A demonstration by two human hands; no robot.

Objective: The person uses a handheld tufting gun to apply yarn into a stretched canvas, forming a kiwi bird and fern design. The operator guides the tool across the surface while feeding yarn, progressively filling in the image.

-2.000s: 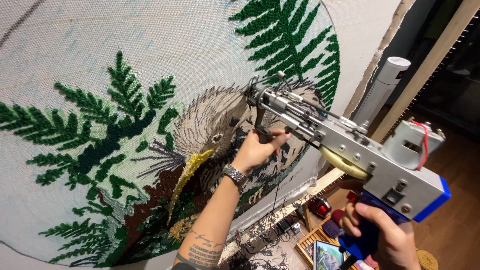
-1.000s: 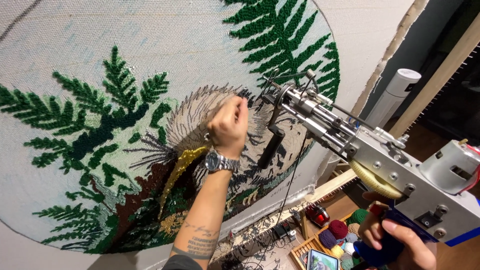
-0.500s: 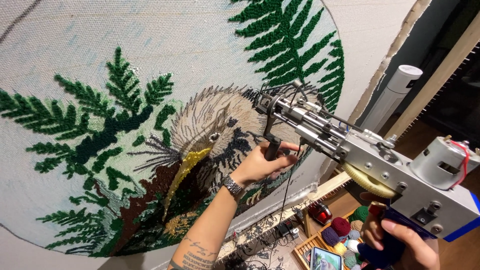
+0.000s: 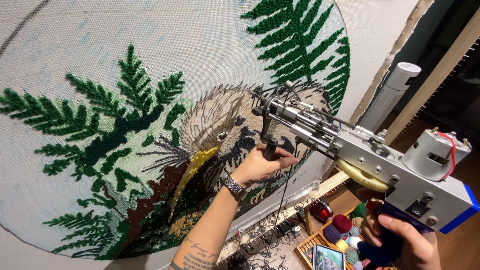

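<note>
Both hands (image 4: 260, 165) (image 4: 400, 240) hold the tufting gun (image 4: 360, 155), apparently firmly.

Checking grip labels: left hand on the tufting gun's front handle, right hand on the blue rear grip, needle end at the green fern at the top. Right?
Not quite. In the head view the tufting gun has its needle end at the brown and grey bird, not the green fern. The left hand does hold the front handle, and the right hand the blue rear grip.
</note>
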